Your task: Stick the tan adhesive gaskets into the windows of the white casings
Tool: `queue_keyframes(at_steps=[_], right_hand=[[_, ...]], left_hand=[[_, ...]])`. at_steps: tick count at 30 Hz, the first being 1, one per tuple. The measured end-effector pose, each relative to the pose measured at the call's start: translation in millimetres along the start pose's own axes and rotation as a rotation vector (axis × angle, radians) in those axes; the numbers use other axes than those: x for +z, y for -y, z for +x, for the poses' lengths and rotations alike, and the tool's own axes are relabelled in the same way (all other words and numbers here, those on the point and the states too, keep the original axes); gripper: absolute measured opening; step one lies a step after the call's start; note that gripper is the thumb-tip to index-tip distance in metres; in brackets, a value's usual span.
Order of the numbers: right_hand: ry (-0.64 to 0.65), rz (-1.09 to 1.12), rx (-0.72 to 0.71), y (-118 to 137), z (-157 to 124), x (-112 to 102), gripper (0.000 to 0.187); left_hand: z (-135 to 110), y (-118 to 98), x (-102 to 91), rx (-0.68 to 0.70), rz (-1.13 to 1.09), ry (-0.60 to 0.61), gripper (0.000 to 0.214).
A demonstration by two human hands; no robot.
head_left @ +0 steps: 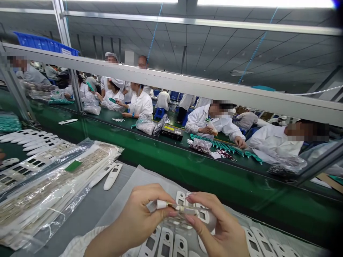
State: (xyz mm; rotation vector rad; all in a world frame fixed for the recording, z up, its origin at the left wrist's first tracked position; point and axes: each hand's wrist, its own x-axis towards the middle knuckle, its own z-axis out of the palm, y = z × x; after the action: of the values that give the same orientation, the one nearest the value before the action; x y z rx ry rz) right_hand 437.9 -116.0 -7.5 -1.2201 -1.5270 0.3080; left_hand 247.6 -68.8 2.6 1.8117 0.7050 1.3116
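In the middle foreground, my left hand [146, 210] and my right hand [217, 221] are raised close together over the white housings. Between their fingertips is a thin, pale piece [184, 210] held edge-on, with a white end at the left; its exact kind is unclear. My left hand pinches it between thumb and forefinger. The right thumb and fingers close on its other end. Below the hands lie rows of white plastic housings [165, 244], each with a rectangular window and a round hole. More housings [254, 242] lie beyond my right wrist.
To the left, a clear plastic bag [59, 192] of flat strips lies on the grey mat, with a single white housing [112, 176] beside it. A green conveyor belt [158, 160] runs across ahead. Beyond it, several co-workers in white coats handle green parts [225, 145].
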Motion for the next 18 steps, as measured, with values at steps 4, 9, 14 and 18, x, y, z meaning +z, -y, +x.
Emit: queue_keyframes(at_steps=[4,9,14,18], right_hand=[[0.164,-0.04,-0.031,-1.9,3.0,-7.9,0.019],[0.271,-0.037,-0.031,-4.2,6.4,-10.9,0.021],[0.277,0.08,-0.005,-0.2,8.4,-8.9,0.021],[0.211,0.132,-0.022,-3.2,12.3,-9.6,0.015]], left_hand=[[-3.5,-1.7,-1.9,0.083,0.039,0.008,0.011],[-6.8,1.4,-3.6,0.206,0.056,0.031,0.031],[-5.2,2.1,-3.4,0.247,0.023,0.04,0.042],[-2.0,-3.2,-2.3,0.256,0.017,0.006,0.034]])
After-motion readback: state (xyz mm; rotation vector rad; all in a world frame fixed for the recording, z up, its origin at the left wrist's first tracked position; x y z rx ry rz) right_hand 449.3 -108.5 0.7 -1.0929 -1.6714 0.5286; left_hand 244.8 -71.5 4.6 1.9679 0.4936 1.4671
